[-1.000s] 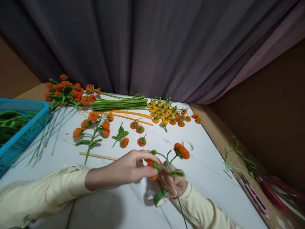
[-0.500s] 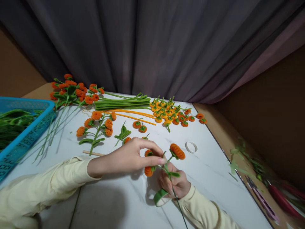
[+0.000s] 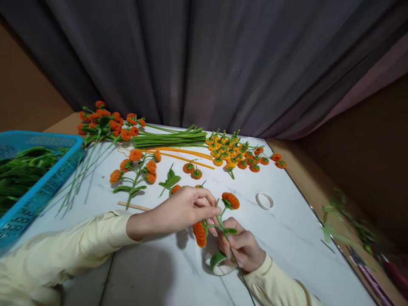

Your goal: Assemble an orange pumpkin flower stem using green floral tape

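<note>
A stem of fuzzy orange chenille flowers (image 3: 230, 201) is between my hands, its thin dark green wire running down toward the front edge of the view. My left hand (image 3: 186, 210) pinches the upper stem with thumb and forefinger, close to the top bloom. Another orange bloom (image 3: 199, 234) hangs just under those fingers. Lower down, my right hand (image 3: 245, 248) is closed round the stem near a small green leaf (image 3: 230, 231). Against the right fingers is a roll of green floral tape (image 3: 217, 259); how it is held is partly hidden.
A finished-looking orange flower spray (image 3: 137, 178) lies left of centre. Behind it are green chenille stems (image 3: 170, 139), yellow flower heads (image 3: 223, 148) and an orange bunch (image 3: 105, 121). A blue basket (image 3: 78, 148) holds leaves. A white ring (image 3: 264, 201) and pliers (image 3: 357, 257) lie right.
The view has shifted slightly, so the table things sit further right. The blooms have turned: the top one tilts differently and one now hangs lower below my left fingers.
</note>
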Available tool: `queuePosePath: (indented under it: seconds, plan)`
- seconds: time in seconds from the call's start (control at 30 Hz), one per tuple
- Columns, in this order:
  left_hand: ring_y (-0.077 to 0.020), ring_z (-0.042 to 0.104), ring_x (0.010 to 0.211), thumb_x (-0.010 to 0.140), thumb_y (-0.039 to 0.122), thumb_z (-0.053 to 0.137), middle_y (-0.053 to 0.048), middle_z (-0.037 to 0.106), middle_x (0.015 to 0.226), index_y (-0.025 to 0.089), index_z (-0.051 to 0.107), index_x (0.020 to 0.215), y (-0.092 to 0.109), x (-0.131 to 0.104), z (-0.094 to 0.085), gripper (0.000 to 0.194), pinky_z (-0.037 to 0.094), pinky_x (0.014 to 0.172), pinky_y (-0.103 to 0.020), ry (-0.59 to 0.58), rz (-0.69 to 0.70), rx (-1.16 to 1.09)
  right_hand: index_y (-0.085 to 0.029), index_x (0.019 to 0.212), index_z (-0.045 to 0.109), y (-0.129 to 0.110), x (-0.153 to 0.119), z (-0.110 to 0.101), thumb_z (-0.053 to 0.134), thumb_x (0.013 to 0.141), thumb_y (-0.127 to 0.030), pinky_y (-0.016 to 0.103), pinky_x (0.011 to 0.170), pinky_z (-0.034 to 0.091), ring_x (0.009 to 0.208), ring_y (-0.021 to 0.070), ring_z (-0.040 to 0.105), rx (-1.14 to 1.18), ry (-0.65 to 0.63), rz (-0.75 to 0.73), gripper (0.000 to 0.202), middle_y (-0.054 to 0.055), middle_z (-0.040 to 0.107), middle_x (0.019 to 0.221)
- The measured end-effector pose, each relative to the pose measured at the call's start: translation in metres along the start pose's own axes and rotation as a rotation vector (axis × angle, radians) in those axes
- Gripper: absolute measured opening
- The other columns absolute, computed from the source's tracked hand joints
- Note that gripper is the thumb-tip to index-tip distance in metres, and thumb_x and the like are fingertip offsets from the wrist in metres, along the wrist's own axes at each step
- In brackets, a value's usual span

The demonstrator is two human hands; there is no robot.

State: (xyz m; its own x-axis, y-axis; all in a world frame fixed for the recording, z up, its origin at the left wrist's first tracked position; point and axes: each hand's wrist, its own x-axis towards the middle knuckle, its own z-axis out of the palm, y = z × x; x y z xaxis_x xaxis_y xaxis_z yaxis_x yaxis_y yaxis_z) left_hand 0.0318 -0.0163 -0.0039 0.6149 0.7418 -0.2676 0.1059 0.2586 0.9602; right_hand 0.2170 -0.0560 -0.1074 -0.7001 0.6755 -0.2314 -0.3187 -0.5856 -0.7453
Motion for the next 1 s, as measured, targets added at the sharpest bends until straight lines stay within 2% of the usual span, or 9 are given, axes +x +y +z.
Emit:
queuePosePath:
  seconds: [0.1, 0.17, 0.37, 0.43, 0.67, 0.9, 1.0]
  plan:
    - [-0.0147, 0.064, 0.058, 0.074, 0.047, 0.066, 0.0, 0.067, 0.063, 0.018, 0.049, 0.092, -0.003, 0.001, -0.002, 0.039, 0.046, 0.059, -0.024, 0.018, -0.018, -0.018, -0.009, 0.058, 0.065, 0.0, 0.0, 0.002, 0.074, 0.063, -0.044, 0.017, 0.028, 0.019, 0.022, 0.0025, 0.023, 0.093, 0.005, -0.034, 0.036, -0.004, 0.043, 0.031]
    - [-0.0147, 0.064, 0.059, 0.071, 0.049, 0.068, -0.001, 0.067, 0.064, 0.018, 0.05, 0.091, -0.006, 0.002, -0.005, 0.041, 0.047, 0.06, -0.024, 0.012, -0.028, -0.042, -0.009, 0.058, 0.067, -0.001, 0.001, 0.004, 0.074, 0.064, -0.041, 0.017, 0.028, 0.018, 0.022, 0.0018, 0.02, 0.125, -0.016, -0.032, 0.034, -0.005, 0.041, 0.03]
    - [-0.015, 0.067, 0.06, 0.072, 0.046, 0.07, -0.001, 0.067, 0.062, 0.014, 0.056, 0.082, -0.007, 0.007, -0.016, 0.036, 0.05, 0.069, -0.027, -0.167, -0.013, -0.183, -0.008, 0.057, 0.067, -0.001, 0.001, 0.008, 0.075, 0.064, -0.042, 0.017, 0.028, 0.015, 0.024, 0.0015, 0.02, 0.178, -0.025, -0.041, 0.035, -0.004, 0.041, 0.032]
    - [-0.0154, 0.067, 0.06, 0.072, 0.046, 0.07, -0.001, 0.067, 0.062, 0.014, 0.058, 0.083, -0.007, 0.008, -0.017, 0.037, 0.05, 0.07, -0.029, -0.188, -0.006, -0.214, -0.008, 0.056, 0.066, 0.0, 0.001, 0.008, 0.074, 0.064, -0.043, 0.017, 0.028, 0.015, 0.024, 0.0012, 0.02, 0.175, -0.029, -0.046, 0.037, -0.004, 0.041, 0.032]
    - [-0.014, 0.065, 0.061, 0.07, 0.045, 0.072, -0.004, 0.068, 0.066, 0.012, 0.059, 0.072, -0.013, 0.011, -0.013, 0.036, 0.051, 0.065, -0.026, -0.081, 0.019, -0.213, -0.009, 0.059, 0.065, 0.0, 0.001, 0.011, 0.073, 0.068, -0.038, 0.015, 0.028, 0.014, 0.024, -0.0001, 0.019, 0.189, -0.044, -0.089, 0.032, -0.005, 0.041, 0.033]
    - [-0.0127, 0.064, 0.058, 0.067, 0.042, 0.075, -0.005, 0.067, 0.062, 0.01, 0.059, 0.07, -0.008, 0.009, -0.009, 0.035, 0.051, 0.063, -0.024, -0.028, -0.072, -0.273, -0.006, 0.061, 0.067, 0.0, 0.002, 0.008, 0.076, 0.065, -0.037, 0.013, 0.024, 0.017, 0.021, 0.0006, 0.024, 0.193, -0.049, -0.036, 0.032, -0.004, 0.044, 0.031]
    - [-0.0123, 0.064, 0.058, 0.068, 0.041, 0.075, -0.004, 0.067, 0.061, 0.01, 0.058, 0.072, -0.006, 0.009, -0.008, 0.035, 0.05, 0.063, -0.023, -0.01, -0.102, -0.266, -0.006, 0.059, 0.068, 0.0, 0.002, 0.006, 0.074, 0.068, -0.035, 0.014, 0.023, 0.02, 0.02, 0.0015, 0.025, 0.214, -0.054, -0.027, 0.03, -0.004, 0.043, 0.029]
